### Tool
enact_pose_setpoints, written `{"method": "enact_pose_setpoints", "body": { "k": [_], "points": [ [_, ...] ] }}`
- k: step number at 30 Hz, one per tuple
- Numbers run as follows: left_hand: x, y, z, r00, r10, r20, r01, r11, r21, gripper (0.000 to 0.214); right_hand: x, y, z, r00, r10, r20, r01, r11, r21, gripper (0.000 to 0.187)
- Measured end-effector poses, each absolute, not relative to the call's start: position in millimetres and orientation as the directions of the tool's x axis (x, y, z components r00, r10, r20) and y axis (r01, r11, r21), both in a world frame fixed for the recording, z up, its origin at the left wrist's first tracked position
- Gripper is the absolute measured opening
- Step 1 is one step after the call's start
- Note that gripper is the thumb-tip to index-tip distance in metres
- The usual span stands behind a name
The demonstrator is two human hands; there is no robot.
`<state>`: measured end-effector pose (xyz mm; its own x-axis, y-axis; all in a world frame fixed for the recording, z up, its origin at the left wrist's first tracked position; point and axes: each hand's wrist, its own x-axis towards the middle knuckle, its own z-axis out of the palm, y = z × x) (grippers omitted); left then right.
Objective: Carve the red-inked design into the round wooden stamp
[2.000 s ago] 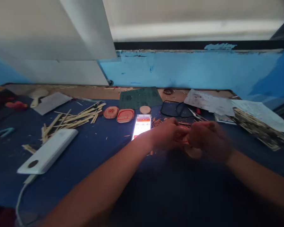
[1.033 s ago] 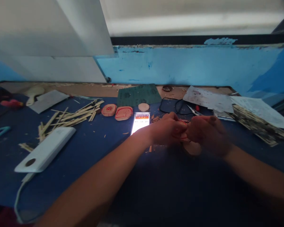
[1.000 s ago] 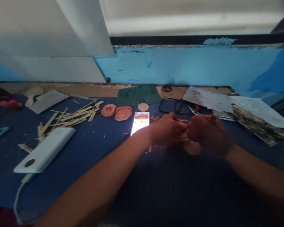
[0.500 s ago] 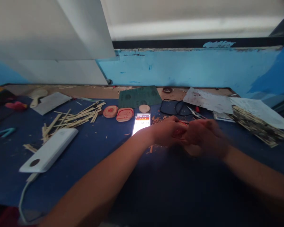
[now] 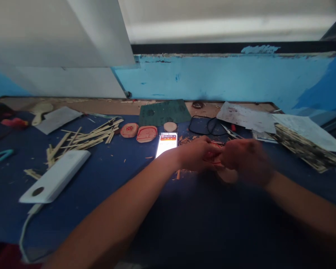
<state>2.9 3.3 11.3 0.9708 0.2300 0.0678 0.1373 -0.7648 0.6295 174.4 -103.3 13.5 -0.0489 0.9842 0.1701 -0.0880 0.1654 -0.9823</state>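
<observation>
Blue surfacing covers the bench (image 5: 207, 228), which stands against a light-blue wall (image 5: 212, 76) with chipped paint. At the work point, right of the bench's middle, you have a red-marked piece (image 5: 213, 160) between your two hands. Your left hand (image 5: 195, 154) has its fingers curled in around the piece from the left, with little gap, and holds it. Your right hand (image 5: 246, 160) meets it from the right with the fingers folded into a fist; that hand is blurred, and whether it grips anything cannot be told. Just below your hands, a pale rounded piece (image 5: 227, 175) shows in part; its support is hidden. Wood shavings (image 5: 184, 141) lie beside and behind your left hand. To the left of that hand you have a lit phone (image 5: 168, 144), partly covered by your left forearm. Behind the phone sits a plain round disc (image 5: 170, 127), with two red-marked blocks (image 5: 146, 134) to its left and a dark green sheet (image 5: 164, 114) behind. Beyond your right hand lie a black cord (image 5: 200, 130), a stained paper (image 5: 246, 116) and a bundle of dark-smeared strips (image 5: 308, 145). Farther left, a white device (image 5: 56, 175) with a cable (image 5: 22, 235) rests near loose pale sticks (image 5: 86, 139).
</observation>
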Motion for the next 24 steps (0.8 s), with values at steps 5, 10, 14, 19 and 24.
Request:
{"method": "enact_pose_setpoints", "body": {
  "k": [5, 10, 14, 19, 24],
  "points": [
    [2.7, 2.8, 12.9, 0.973, 0.223, 0.065, 0.134, -0.768, 0.627, 0.028, 174.3, -102.4, 11.7, -0.024, 0.986, 0.164, -0.113, 0.16, -0.981, 0.059],
    [2.4, 1.8, 12.7, 0.969, 0.239, 0.06, 0.15, -0.765, 0.626, 0.022, 171.4, -100.5, 16.7, -0.051, 0.979, 0.196, -0.151, 0.187, -0.971, 0.061],
    [2.6, 4.4, 11.7, 0.971, 0.232, 0.046, 0.153, -0.765, 0.626, 0.022, 173.8, -103.1, 10.9, -0.076, 0.979, 0.191, -0.09, 0.184, -0.979, 0.057],
    [2.4, 4.7, 12.2, 0.97, 0.239, 0.038, 0.168, -0.778, 0.605, 0.027, 175.0, -104.5, 11.2, -0.089, 0.982, 0.166, -0.069, 0.16, -0.985, 0.056],
    [2.8, 3.8, 11.8, 0.973, 0.221, 0.06, 0.136, -0.769, 0.625, 0.023, 172.4, -101.3, 16.1, -0.08, 0.982, 0.174, -0.16, 0.16, -0.974, 0.059]
  ]
}}
